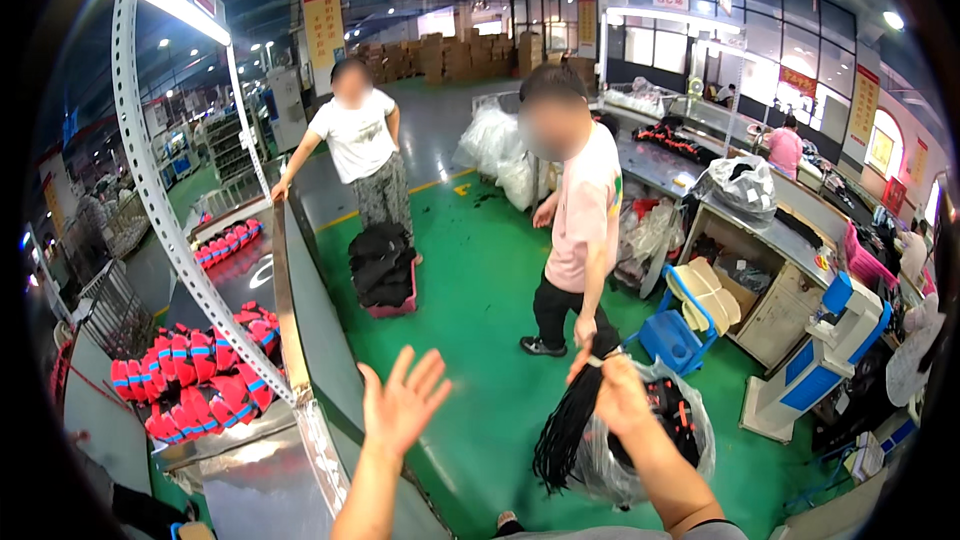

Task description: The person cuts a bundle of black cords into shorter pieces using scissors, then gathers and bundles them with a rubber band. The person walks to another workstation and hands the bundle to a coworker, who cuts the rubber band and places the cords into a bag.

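Observation:
My left hand [405, 405] is raised over the green floor with its fingers spread, holding nothing. Closed round the tied top of a bundle of long black cords [562, 438] is my right hand [622, 398]. The cords hang down beside a clear plastic bag [703, 445] of black and red pieces. A co-worker in a pink shirt [582, 215] reaches down to the same bundle, one hand [584, 332] at its top; whether that hand grips it I cannot tell.
Red, black and blue rolls [205, 420] lie on the metal table at left. Another person [365, 145] leans on its partition, near a pink crate of black items [383, 275]. At right are a blue chair [675, 338], a white-blue machine [808, 365] and a long workbench [650, 165].

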A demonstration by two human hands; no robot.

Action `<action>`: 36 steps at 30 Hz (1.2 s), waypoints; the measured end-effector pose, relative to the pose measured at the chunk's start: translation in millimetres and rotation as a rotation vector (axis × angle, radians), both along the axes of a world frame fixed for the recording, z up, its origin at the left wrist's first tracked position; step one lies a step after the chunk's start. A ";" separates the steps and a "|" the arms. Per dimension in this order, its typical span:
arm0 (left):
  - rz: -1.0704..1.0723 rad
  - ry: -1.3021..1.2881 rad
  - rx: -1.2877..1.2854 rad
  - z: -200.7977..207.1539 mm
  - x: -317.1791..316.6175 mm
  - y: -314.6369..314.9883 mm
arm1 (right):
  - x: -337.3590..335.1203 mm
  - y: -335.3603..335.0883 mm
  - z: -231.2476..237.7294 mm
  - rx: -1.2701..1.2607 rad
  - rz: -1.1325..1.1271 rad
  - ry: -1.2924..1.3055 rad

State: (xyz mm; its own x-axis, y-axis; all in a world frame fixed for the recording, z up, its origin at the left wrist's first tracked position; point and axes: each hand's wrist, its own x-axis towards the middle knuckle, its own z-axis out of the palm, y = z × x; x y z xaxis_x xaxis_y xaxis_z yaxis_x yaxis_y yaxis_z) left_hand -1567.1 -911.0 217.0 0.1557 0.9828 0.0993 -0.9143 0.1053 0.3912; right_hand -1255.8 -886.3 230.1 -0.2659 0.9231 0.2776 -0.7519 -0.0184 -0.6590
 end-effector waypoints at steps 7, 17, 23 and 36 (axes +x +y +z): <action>0.149 -0.032 0.146 44.1 -45.8 17.5 | 24.2 20.8 27.8 0.037 -0.100 0.093; 0.260 0.004 0.095 31.2 -68.9 1.7 | 18.9 43.1 55.7 0.106 -0.140 0.078; 0.227 0.035 0.083 15.2 -63.3 12.6 | 24.0 54.1 56.8 0.075 -0.222 0.043; -0.231 0.544 -0.005 -13.2 87.6 42.0 | 73.6 92.9 95.4 0.230 -0.537 -0.376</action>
